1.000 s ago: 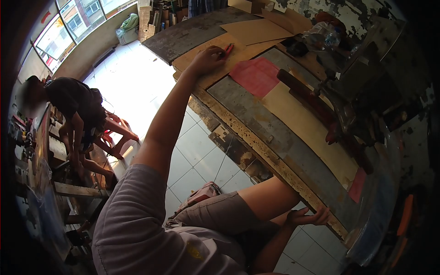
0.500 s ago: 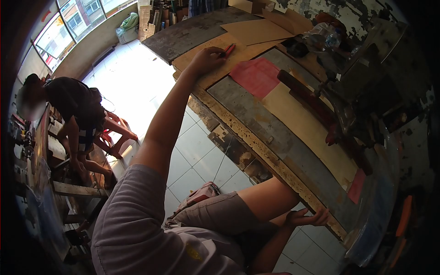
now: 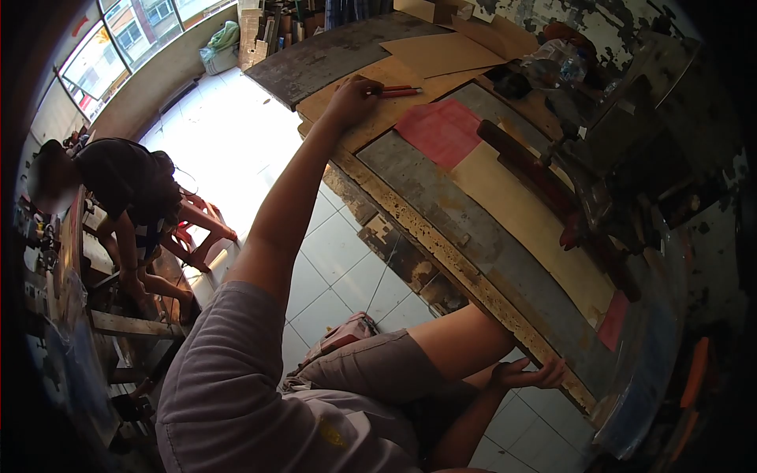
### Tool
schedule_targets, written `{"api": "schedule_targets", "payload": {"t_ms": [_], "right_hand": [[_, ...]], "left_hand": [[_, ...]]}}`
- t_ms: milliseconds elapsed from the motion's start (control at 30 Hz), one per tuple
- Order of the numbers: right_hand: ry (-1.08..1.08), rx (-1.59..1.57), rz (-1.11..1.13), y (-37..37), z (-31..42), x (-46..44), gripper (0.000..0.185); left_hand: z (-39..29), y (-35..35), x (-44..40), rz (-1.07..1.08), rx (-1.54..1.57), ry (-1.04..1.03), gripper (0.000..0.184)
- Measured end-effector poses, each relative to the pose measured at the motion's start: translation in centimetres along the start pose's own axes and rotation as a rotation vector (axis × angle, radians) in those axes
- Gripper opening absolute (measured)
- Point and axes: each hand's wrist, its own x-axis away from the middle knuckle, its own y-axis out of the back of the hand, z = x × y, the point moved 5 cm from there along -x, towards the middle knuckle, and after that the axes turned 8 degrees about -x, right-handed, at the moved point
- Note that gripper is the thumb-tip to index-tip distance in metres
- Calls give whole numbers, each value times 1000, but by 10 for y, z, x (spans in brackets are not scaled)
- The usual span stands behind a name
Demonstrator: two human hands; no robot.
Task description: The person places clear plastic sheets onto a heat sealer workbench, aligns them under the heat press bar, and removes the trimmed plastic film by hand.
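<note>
My left hand (image 3: pixel 354 100) is stretched over the far left part of the bench, its fingers closed round the near end of a pair of slim red sticks (image 3: pixel 402 91). They look like pens or slim handles; I cannot tell which. They lie close above or on a brown board (image 3: pixel 327 94). At the bench's near edge, my right hand (image 3: pixel 535 374) has its fingers loosely spread, touching or just beside the edge, and holds nothing that I can see. A pink sheet (image 3: pixel 438 130) and a long cream sheet (image 3: pixel 528 225) lie between the hands.
A dark bar with a metal lever mechanism (image 3: pixel 552 189) stands over the cream sheet. Cardboard pieces (image 3: pixel 441 54) and plastic bags (image 3: pixel 558 63) cover the back of the bench. At the left, another person (image 3: pixel 122 177) bends over beside a red stool (image 3: pixel 206 229).
The red sticks have turned from slanting upward to lying nearly level, pointing right, and more of them shows. My left hand has shifted slightly left. My right hand has stayed put.
</note>
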Motion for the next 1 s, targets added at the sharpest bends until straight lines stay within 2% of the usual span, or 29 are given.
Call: {"api": "schedule_targets", "payload": {"t_ms": [100, 400, 600, 1000], "right_hand": [[0, 6, 6, -1, 1, -1, 45], [-14, 14, 16, 0, 1, 1, 45], [-2, 17, 9, 0, 2, -3, 45], [-12, -5, -23, 0, 3, -2, 45]], "left_hand": [[4, -3, -1, -75, 8, 15, 38], [-2, 3, 2, -42, -34, 41, 34], [-1, 4, -1, -132, -3, -1, 30], [1, 3, 0, -133, 72, -8, 31]]}}
